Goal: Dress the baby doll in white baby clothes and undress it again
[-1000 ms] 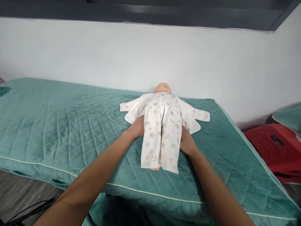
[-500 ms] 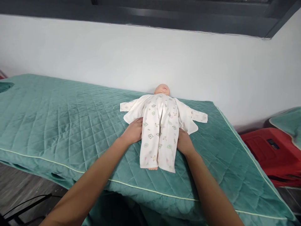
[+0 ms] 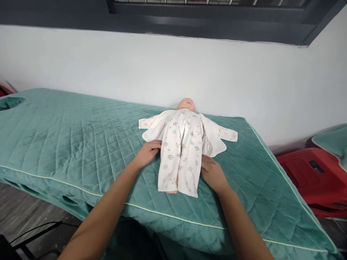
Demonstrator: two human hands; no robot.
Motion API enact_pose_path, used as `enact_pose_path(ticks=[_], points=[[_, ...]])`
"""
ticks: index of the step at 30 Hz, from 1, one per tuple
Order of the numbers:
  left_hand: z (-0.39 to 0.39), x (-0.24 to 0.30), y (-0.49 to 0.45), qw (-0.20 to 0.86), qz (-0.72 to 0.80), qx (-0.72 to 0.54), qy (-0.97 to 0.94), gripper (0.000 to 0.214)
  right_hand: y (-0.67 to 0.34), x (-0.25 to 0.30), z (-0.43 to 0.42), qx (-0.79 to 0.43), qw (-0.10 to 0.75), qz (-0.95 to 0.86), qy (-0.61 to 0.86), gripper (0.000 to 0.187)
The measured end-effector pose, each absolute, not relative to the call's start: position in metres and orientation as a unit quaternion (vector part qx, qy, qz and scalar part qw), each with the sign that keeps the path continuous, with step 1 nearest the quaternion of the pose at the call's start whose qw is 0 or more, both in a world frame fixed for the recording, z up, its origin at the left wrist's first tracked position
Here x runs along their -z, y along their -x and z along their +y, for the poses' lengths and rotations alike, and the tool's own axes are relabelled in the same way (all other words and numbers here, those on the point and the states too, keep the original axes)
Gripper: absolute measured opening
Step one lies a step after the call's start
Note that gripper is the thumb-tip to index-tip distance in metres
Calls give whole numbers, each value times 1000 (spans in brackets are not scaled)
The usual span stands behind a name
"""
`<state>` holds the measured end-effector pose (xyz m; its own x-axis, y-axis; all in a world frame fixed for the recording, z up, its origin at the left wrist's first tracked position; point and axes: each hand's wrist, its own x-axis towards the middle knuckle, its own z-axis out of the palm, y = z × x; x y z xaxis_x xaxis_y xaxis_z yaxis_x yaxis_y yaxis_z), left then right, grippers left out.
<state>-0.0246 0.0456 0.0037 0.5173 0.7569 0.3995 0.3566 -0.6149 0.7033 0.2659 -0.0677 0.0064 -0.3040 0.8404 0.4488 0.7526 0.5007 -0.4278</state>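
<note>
A baby doll (image 3: 186,104) lies on its back on the green quilted cover, head toward the wall. White printed trousers (image 3: 180,155) extend down over its body and legs, and a foot (image 3: 172,192) peeks out below one leg. Under the trousers' upper part a white top (image 3: 214,135) spreads out, its sleeves to both sides. My left hand (image 3: 148,153) rests at the left edge of the trousers with fingers stretched out. At the right edge lies my right hand (image 3: 214,173), its fingers extended and the tips partly hidden by the fabric.
The green quilted cover (image 3: 81,144) drapes over the bed's front edge. Behind it stands a white wall (image 3: 108,65) below a dark window frame (image 3: 162,23). A red case-like object (image 3: 311,177) is at the right, and a thin black frame (image 3: 38,234) at the lower left.
Both hands have drawn outward from beneath the sides of the trousers, showing more of the fingers. The camera view has tilted up slightly.
</note>
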Motion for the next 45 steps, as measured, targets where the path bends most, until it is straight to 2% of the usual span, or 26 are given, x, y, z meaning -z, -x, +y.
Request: enact_pose_path(ticks=[2,4,6,8,11,14,16,20,24,26,28,31,34,38,41,45], points=[[51,-3,28,277,418,-401,-767,36,-264,-10,-74,-106,347,-765,532,38],[58,-1,28,206,501,-432,-721,33,-268,-16,-73,-137,392,-701,580,31],[66,0,28,122,579,-421,-688,31,-280,-22,-65,-144,435,-623,634,29],[73,2,28,62,654,-376,-653,34,-298,-28,-51,-116,438,-555,698,34],[82,1,27,27,729,-305,-612,44,-323,-32,-27,-46,327,-498,802,49],[89,0,26,26,751,-272,-602,40,-337,-29,-11,-10,212,-455,865,56],[93,-1,27,34,748,-271,-605,31,-341,-26,-7,-31,208,-432,877,49],[95,-2,31,65,736,-307,-600,18,-348,-35,1,-84,332,-423,839,28],[94,-5,36,151,709,-411,-553,16,-322,-66,4,-76,435,-454,774,32],[93,-12,36,210,673,-473,-528,19,-294,-83,0,-97,472,-565,669,29],[91,-25,30,281,623,-517,-515,21,-267,-96,-7,-145,370,-719,570,24],[76,-60,10,363,540,-533,-541,24,-245,-108,-16,-176,276,-781,531,27],[50,-100,-18,340,460,-463,-677,27,-251,-116,-12,-232,284,-764,530,35],[41,-127,-37,312,326,-281,-847,30,-269,-120,28,-205,380,-647,629,47],[75,-120,-40,311,379,-321,-810,38,-270,-117,80,-138,402,-563,709,47],[137,-106,-57,382,495,-459,-631,28,-257,-107,131,-128,291,-582,749,46]])
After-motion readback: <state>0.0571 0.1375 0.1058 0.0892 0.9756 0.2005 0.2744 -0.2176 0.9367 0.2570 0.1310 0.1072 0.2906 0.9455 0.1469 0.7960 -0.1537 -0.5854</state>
